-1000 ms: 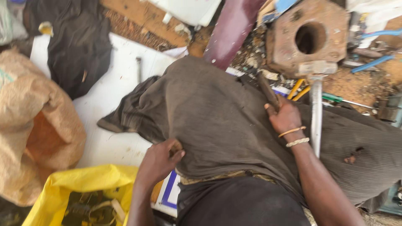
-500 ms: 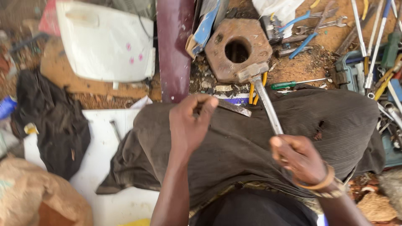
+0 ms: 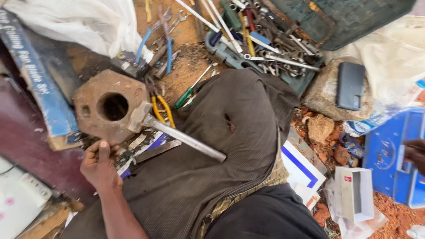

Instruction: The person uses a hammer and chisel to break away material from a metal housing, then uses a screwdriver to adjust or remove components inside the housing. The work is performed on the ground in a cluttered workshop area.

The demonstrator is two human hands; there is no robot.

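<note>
Since half a sec earlier, view swung right and the left hand dropped from mid-lap to the ground by the rusty block; the right hand left the hammer shaft and went out to the far right edge.

Left hand lay knuckles up w/ fingers curled down into the scrap just below the block, thumb side toward the block. Looked like it was closed on some small piece in the litter, but what exactly I couldn't tell; too cluttered. Forearm ran up from bottom of frame, along the edge of the brown cloth over the lap.

Hammer rested untouched, head against the block's lower right face, shaft slanting down-right onto the cloth. Prob. parked there so it stayed within reach and didn't roll.

Right hand was only partly in view, at the blue box, touching or just beside its pale handle. Fingers cut off by frame edge, so open or closed: can't tell.

Yellow-handled pliers lay just beside the hammer head, a green-handled screwdriver above them. Wrenches filled a tray at top, near a dark phone on a rock.
</note>
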